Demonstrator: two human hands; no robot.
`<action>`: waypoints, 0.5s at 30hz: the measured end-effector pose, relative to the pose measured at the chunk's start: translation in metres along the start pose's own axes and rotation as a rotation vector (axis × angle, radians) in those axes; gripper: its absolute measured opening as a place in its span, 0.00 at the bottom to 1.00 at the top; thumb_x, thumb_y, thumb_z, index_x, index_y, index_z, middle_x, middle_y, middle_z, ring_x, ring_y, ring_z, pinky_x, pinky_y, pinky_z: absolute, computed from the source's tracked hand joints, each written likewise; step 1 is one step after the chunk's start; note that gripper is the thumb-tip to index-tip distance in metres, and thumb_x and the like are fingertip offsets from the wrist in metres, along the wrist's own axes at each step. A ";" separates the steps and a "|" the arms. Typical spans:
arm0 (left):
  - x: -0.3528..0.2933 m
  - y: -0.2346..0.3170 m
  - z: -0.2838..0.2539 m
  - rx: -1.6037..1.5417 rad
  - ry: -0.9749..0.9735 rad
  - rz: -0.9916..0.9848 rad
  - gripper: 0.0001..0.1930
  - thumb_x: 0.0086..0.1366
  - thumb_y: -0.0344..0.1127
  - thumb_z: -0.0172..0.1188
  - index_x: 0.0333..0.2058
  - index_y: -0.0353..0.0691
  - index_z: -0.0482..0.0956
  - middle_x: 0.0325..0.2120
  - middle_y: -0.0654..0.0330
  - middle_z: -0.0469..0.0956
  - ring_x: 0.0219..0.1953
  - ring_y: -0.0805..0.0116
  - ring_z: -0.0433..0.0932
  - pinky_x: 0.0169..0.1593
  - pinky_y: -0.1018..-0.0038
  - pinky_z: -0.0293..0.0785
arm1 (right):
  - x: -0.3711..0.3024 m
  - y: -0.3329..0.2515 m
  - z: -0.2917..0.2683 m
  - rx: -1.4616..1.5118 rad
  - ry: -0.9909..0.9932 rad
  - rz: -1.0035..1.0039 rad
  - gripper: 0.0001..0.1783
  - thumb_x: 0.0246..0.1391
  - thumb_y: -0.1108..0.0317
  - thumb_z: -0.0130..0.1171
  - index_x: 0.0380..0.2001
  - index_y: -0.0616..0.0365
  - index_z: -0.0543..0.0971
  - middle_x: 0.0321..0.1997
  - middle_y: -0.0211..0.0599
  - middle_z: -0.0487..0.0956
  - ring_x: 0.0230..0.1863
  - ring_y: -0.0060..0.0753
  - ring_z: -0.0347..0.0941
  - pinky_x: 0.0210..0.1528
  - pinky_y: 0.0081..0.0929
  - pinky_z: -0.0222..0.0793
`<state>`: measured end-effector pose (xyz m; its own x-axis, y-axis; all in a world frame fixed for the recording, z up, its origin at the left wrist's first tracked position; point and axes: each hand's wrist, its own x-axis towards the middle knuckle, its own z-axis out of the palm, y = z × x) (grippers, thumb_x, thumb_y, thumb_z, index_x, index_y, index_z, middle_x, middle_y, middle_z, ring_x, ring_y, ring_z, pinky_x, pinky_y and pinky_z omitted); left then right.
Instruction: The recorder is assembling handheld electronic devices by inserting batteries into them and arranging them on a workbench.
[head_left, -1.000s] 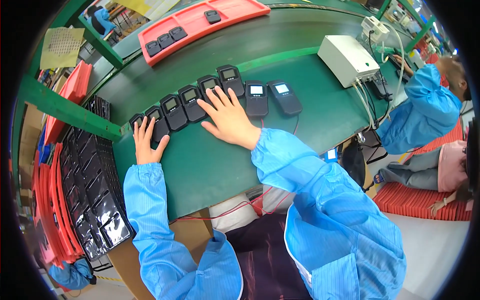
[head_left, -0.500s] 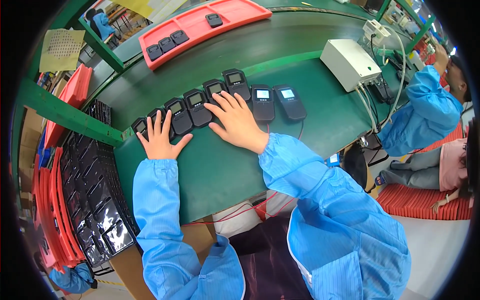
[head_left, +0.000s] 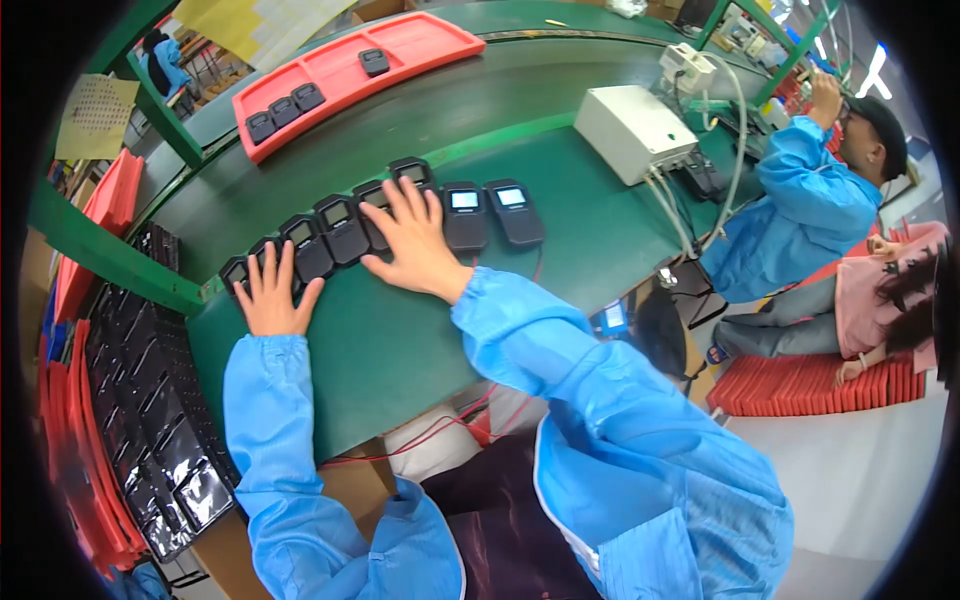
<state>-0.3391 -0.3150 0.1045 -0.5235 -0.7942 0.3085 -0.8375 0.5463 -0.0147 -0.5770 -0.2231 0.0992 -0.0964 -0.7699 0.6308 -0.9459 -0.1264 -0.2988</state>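
A slanting row of black handheld devices with small screens lies on the green bench. My left hand [head_left: 274, 298], fingers spread, rests over the leftmost ones and partly hides them. My right hand [head_left: 420, 243] is also spread, its fingertips over the unlit device [head_left: 411, 172] at the row's far right end and the one beside it. Between my hands, an unlit device [head_left: 343, 236] shows fully. Just right of my right hand lie a device with a lit screen [head_left: 465, 226] and another lit device [head_left: 518, 222], a red cable running from the near ends. Neither hand holds anything.
Beyond the row, a red tray [head_left: 345, 75] holds several similar devices. A white box [head_left: 628, 130] with cables stands at right. Stacked black trays [head_left: 150, 420] and red trays [head_left: 85, 440] line the left, near a green post. Two people are at right.
The whole view has shifted, so the bench sits further left in the picture. My right hand's fingertips have moved slightly rightward along the row; my left hand stays over the leftmost devices.
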 end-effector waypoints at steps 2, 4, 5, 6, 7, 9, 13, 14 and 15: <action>-0.007 0.007 -0.004 -0.016 -0.010 0.014 0.36 0.63 0.56 0.54 0.67 0.56 0.55 0.69 0.63 0.52 0.71 0.54 0.47 0.67 0.43 0.39 | -0.004 0.000 0.003 -0.001 -0.022 -0.008 0.38 0.47 0.48 0.63 0.59 0.52 0.68 0.67 0.53 0.60 0.69 0.54 0.51 0.66 0.57 0.41; -0.019 0.011 -0.012 -0.083 0.123 0.134 0.36 0.63 0.53 0.56 0.67 0.52 0.56 0.68 0.60 0.53 0.70 0.55 0.50 0.67 0.45 0.43 | -0.003 0.001 0.006 0.029 -0.041 -0.037 0.38 0.47 0.47 0.62 0.59 0.52 0.68 0.67 0.53 0.59 0.69 0.52 0.50 0.66 0.58 0.41; -0.023 0.015 -0.019 -0.120 0.195 0.196 0.36 0.62 0.51 0.58 0.66 0.50 0.57 0.68 0.59 0.54 0.69 0.56 0.52 0.67 0.46 0.46 | -0.002 0.004 0.007 0.012 -0.034 -0.033 0.38 0.47 0.47 0.62 0.59 0.52 0.68 0.67 0.53 0.59 0.69 0.52 0.50 0.66 0.58 0.41; -0.037 0.020 -0.030 -0.189 0.205 0.220 0.34 0.62 0.46 0.58 0.65 0.46 0.60 0.66 0.56 0.57 0.68 0.54 0.55 0.66 0.47 0.48 | -0.005 0.004 0.009 0.026 -0.063 -0.027 0.38 0.48 0.46 0.62 0.59 0.52 0.68 0.67 0.53 0.59 0.69 0.52 0.51 0.66 0.58 0.41; -0.062 0.025 -0.044 -0.251 0.213 0.237 0.31 0.62 0.42 0.58 0.63 0.41 0.63 0.65 0.54 0.60 0.67 0.53 0.58 0.66 0.48 0.50 | -0.007 -0.001 0.012 0.048 -0.094 -0.026 0.38 0.48 0.46 0.61 0.59 0.52 0.68 0.67 0.53 0.60 0.69 0.52 0.51 0.66 0.57 0.41; -0.104 0.028 -0.055 -0.276 0.311 0.277 0.24 0.63 0.37 0.55 0.58 0.38 0.70 0.60 0.50 0.67 0.63 0.49 0.64 0.65 0.48 0.53 | -0.006 0.015 -0.002 0.057 -0.088 0.014 0.38 0.48 0.46 0.61 0.59 0.52 0.68 0.67 0.53 0.60 0.69 0.51 0.51 0.66 0.57 0.41; -0.250 -0.020 -0.064 -0.122 0.732 -0.081 0.14 0.67 0.30 0.48 0.43 0.28 0.78 0.46 0.45 0.75 0.48 0.48 0.74 0.54 0.60 0.70 | -0.005 -0.002 -0.004 0.114 -0.125 0.008 0.37 0.50 0.46 0.60 0.59 0.53 0.68 0.66 0.52 0.60 0.68 0.50 0.53 0.66 0.57 0.41; -0.277 -0.025 -0.062 -0.037 0.742 -0.146 0.12 0.67 0.29 0.48 0.43 0.29 0.78 0.42 0.47 0.76 0.46 0.50 0.74 0.51 0.61 0.71 | -0.008 0.003 -0.003 0.071 -0.102 0.010 0.36 0.50 0.47 0.60 0.59 0.53 0.68 0.66 0.52 0.60 0.68 0.50 0.53 0.66 0.56 0.42; -0.315 -0.037 -0.064 0.080 0.661 -0.195 0.12 0.68 0.29 0.49 0.43 0.29 0.78 0.42 0.46 0.75 0.45 0.51 0.74 0.50 0.61 0.71 | -0.011 0.006 -0.001 0.036 -0.084 0.009 0.36 0.50 0.47 0.60 0.59 0.53 0.68 0.66 0.52 0.60 0.68 0.50 0.53 0.66 0.56 0.42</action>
<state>-0.1326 -0.0679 0.0688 -0.1776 -0.5337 0.8268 -0.9289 0.3684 0.0382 -0.5817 -0.2154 0.0911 -0.0771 -0.8206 0.5662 -0.9333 -0.1404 -0.3306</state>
